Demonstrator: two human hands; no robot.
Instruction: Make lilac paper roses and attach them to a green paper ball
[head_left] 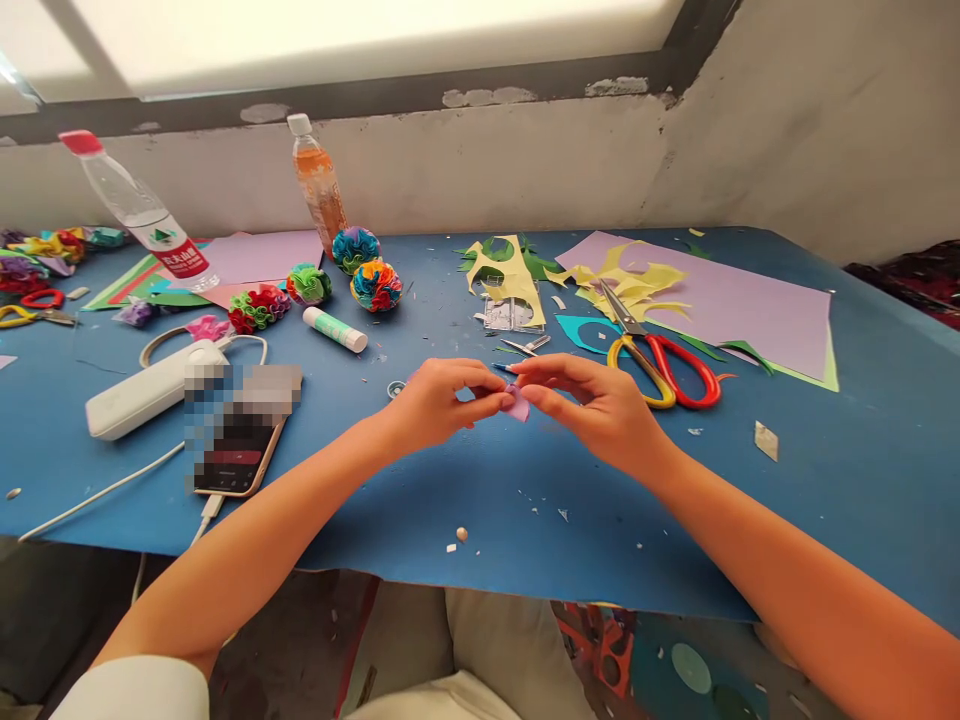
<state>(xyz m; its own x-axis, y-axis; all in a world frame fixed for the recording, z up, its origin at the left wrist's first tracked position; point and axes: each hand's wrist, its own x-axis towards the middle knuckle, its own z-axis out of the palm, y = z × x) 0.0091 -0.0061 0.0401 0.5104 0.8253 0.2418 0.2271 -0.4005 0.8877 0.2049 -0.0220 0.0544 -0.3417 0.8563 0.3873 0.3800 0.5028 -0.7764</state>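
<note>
being held above blue table (pixel 585 545): small purple paper piece (pixel 519 406), pinched in left hand (pixel 437 402), met by curled right hand (pixel 600 402), whose grip cannot be told; red-and-yellow scissors (pixel 634 327) laid near right hand.

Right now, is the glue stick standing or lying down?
Lying down: the glue stick has its long side against the table.

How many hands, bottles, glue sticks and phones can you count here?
Hands: 2 (left hand, right hand)
Bottles: 2 (red-capped bottle, white-capped bottle)
Glue sticks: 1 (green-and-white glue stick)
Phones: 1 (phone)
Total: 6
</note>
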